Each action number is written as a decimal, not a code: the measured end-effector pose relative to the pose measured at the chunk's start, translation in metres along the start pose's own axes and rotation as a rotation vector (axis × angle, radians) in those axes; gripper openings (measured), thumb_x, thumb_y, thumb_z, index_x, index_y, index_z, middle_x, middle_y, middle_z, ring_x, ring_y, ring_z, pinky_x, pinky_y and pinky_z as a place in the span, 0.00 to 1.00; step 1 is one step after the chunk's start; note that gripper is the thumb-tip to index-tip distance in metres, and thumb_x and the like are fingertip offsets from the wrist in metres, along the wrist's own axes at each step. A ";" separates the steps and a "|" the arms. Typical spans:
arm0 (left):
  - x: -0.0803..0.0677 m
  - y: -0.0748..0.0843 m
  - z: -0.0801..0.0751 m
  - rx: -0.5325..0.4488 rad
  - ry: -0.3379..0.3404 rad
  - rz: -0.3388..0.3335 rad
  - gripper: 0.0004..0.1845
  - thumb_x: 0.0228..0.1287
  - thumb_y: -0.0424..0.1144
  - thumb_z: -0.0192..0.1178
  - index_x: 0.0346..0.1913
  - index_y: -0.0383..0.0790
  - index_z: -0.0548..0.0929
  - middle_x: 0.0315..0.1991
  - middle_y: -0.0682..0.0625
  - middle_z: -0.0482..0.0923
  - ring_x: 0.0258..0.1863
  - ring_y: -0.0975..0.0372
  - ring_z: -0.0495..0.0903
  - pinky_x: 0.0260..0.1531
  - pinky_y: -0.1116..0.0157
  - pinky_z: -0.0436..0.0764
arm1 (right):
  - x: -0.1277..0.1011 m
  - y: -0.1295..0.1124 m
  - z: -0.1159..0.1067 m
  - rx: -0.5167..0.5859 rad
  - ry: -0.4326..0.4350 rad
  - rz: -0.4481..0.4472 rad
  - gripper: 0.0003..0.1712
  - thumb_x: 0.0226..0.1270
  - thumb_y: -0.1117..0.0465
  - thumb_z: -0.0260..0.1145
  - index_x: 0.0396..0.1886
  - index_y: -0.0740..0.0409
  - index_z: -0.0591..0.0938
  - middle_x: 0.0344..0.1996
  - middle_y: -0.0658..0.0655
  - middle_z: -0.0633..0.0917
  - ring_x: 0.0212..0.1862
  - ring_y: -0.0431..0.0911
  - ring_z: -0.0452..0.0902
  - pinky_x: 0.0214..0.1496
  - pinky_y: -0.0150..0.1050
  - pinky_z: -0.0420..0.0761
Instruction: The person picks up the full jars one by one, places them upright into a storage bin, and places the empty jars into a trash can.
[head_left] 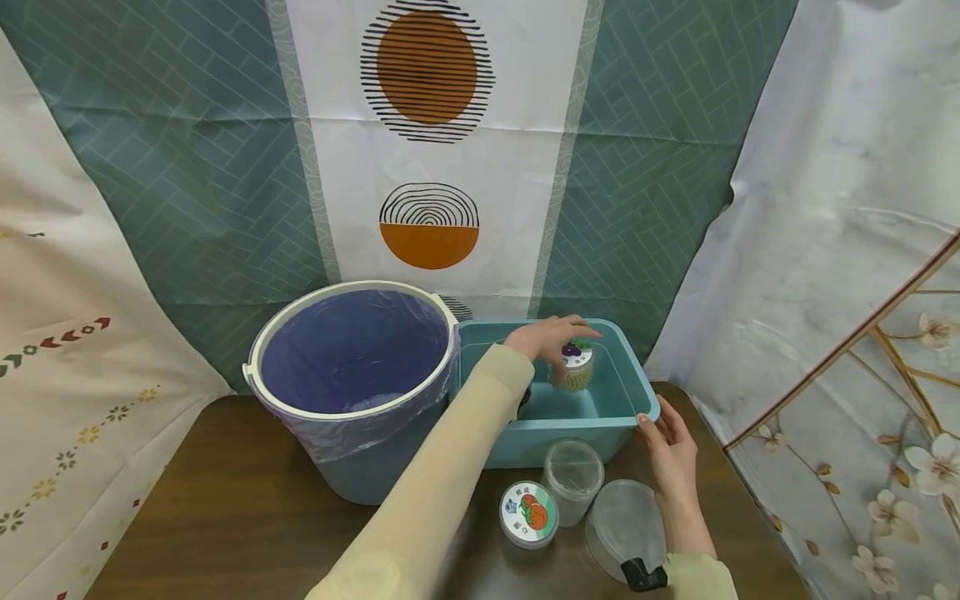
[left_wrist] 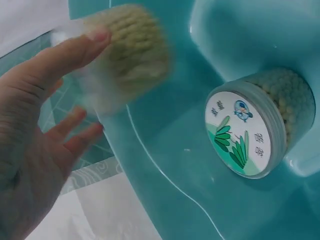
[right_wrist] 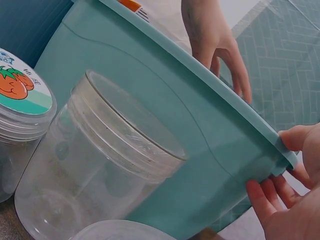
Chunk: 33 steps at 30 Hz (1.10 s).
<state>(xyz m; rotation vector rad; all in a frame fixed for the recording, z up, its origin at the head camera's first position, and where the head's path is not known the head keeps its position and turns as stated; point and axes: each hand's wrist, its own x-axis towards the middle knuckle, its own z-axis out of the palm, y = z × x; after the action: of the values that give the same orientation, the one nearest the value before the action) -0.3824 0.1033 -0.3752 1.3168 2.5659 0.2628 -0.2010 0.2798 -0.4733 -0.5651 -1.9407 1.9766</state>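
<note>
Head view: held left hand (head_left: 551,340) over the tub (head_left: 525,450), with fingers spread wide and no sure grip; saw the grape-label jar (head_left: 576,372) within the tub's walls, just right of the thumb and on the near side of the fingers, with its lid upward and its axis running down from the thumb; could not tell, through the blur in the left wrist view, a light touch from none. Pinched the tub's near right corner with right hand (head_left: 677,458); judged left hand nearer the jar.
</note>
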 end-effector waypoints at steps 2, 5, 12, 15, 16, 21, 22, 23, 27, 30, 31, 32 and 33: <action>0.001 0.000 -0.001 -0.016 -0.009 -0.016 0.50 0.59 0.40 0.72 0.78 0.61 0.53 0.81 0.53 0.43 0.80 0.51 0.48 0.74 0.52 0.63 | 0.000 0.000 0.000 -0.002 -0.001 0.003 0.36 0.72 0.54 0.63 0.76 0.50 0.62 0.61 0.46 0.72 0.46 0.22 0.76 0.51 0.20 0.78; 0.000 -0.001 -0.002 -0.046 -0.008 -0.026 0.53 0.58 0.41 0.72 0.79 0.61 0.49 0.82 0.55 0.39 0.81 0.50 0.43 0.76 0.49 0.58 | 0.000 0.000 0.000 0.002 0.001 0.005 0.36 0.73 0.54 0.62 0.77 0.50 0.62 0.64 0.51 0.71 0.45 0.22 0.76 0.50 0.19 0.78; -0.005 0.000 -0.005 -0.070 0.006 -0.012 0.51 0.59 0.40 0.71 0.79 0.59 0.50 0.81 0.54 0.43 0.80 0.53 0.48 0.75 0.51 0.60 | -0.001 0.001 0.002 0.000 0.014 -0.005 0.36 0.73 0.54 0.61 0.77 0.50 0.62 0.69 0.59 0.68 0.43 0.22 0.76 0.46 0.16 0.77; -0.007 0.001 -0.006 -0.076 0.014 -0.002 0.51 0.59 0.40 0.71 0.79 0.59 0.50 0.81 0.53 0.45 0.80 0.54 0.49 0.75 0.53 0.61 | -0.001 0.001 0.002 -0.007 0.014 -0.004 0.36 0.73 0.54 0.61 0.77 0.50 0.61 0.70 0.59 0.68 0.43 0.21 0.76 0.48 0.18 0.78; -0.007 0.001 -0.006 -0.076 0.017 0.002 0.51 0.60 0.40 0.71 0.79 0.59 0.50 0.81 0.53 0.45 0.80 0.55 0.50 0.74 0.54 0.62 | -0.002 0.001 0.002 -0.008 0.013 -0.003 0.35 0.73 0.54 0.61 0.77 0.50 0.61 0.70 0.59 0.68 0.43 0.21 0.76 0.49 0.18 0.78; -0.010 0.003 -0.008 -0.079 0.034 0.012 0.51 0.60 0.40 0.71 0.79 0.59 0.50 0.81 0.53 0.46 0.79 0.56 0.51 0.73 0.56 0.65 | -0.002 0.000 0.002 -0.012 0.008 0.003 0.36 0.74 0.54 0.61 0.77 0.50 0.60 0.71 0.60 0.68 0.43 0.20 0.76 0.50 0.18 0.78; -0.010 0.004 -0.008 -0.082 0.035 0.012 0.50 0.60 0.40 0.71 0.79 0.60 0.50 0.81 0.53 0.46 0.79 0.56 0.51 0.73 0.56 0.65 | -0.002 0.000 0.002 -0.010 0.009 0.004 0.36 0.74 0.54 0.61 0.77 0.50 0.60 0.71 0.60 0.67 0.42 0.20 0.76 0.49 0.18 0.78; -0.011 0.004 -0.008 -0.087 0.036 0.013 0.50 0.60 0.40 0.71 0.79 0.60 0.50 0.81 0.53 0.46 0.80 0.56 0.51 0.73 0.56 0.65 | -0.002 0.000 0.002 -0.012 0.010 0.006 0.36 0.74 0.54 0.61 0.77 0.50 0.60 0.71 0.60 0.67 0.42 0.20 0.76 0.48 0.17 0.77; -0.016 0.008 -0.007 -0.102 0.036 0.020 0.50 0.61 0.41 0.70 0.79 0.60 0.50 0.81 0.53 0.46 0.80 0.55 0.50 0.72 0.56 0.65 | -0.001 0.000 0.002 -0.005 0.015 0.004 0.36 0.74 0.54 0.61 0.77 0.51 0.61 0.70 0.60 0.67 0.42 0.21 0.76 0.45 0.16 0.77; -0.021 0.010 -0.007 -0.111 0.047 0.033 0.49 0.61 0.42 0.70 0.79 0.61 0.50 0.81 0.53 0.46 0.80 0.55 0.49 0.72 0.55 0.65 | -0.001 0.000 0.003 0.002 0.023 0.003 0.36 0.73 0.54 0.61 0.77 0.51 0.62 0.69 0.59 0.68 0.42 0.22 0.76 0.44 0.16 0.77; -0.022 0.011 -0.007 -0.113 0.052 0.035 0.49 0.61 0.42 0.70 0.79 0.61 0.50 0.81 0.53 0.46 0.80 0.55 0.49 0.72 0.55 0.65 | -0.001 0.000 0.003 0.002 0.024 0.004 0.35 0.73 0.54 0.61 0.77 0.51 0.62 0.69 0.59 0.68 0.42 0.22 0.76 0.44 0.15 0.77; -0.024 0.012 -0.007 -0.115 0.059 0.037 0.49 0.61 0.42 0.69 0.79 0.61 0.51 0.81 0.53 0.46 0.80 0.55 0.49 0.72 0.54 0.65 | -0.002 0.000 0.003 0.001 0.025 0.005 0.36 0.73 0.54 0.61 0.77 0.51 0.62 0.68 0.58 0.68 0.42 0.22 0.76 0.43 0.15 0.77; -0.026 0.013 -0.007 -0.119 0.064 0.039 0.48 0.62 0.43 0.69 0.79 0.62 0.51 0.81 0.53 0.46 0.80 0.54 0.49 0.73 0.54 0.65 | -0.002 0.000 0.003 -0.003 0.026 0.007 0.35 0.73 0.54 0.61 0.77 0.51 0.62 0.68 0.58 0.69 0.42 0.22 0.76 0.43 0.15 0.77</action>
<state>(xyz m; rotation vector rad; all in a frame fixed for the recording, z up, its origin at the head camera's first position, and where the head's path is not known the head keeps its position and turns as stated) -0.3597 0.0894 -0.3613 1.3368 2.5345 0.4648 -0.2008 0.2767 -0.4734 -0.5959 -1.9286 1.9612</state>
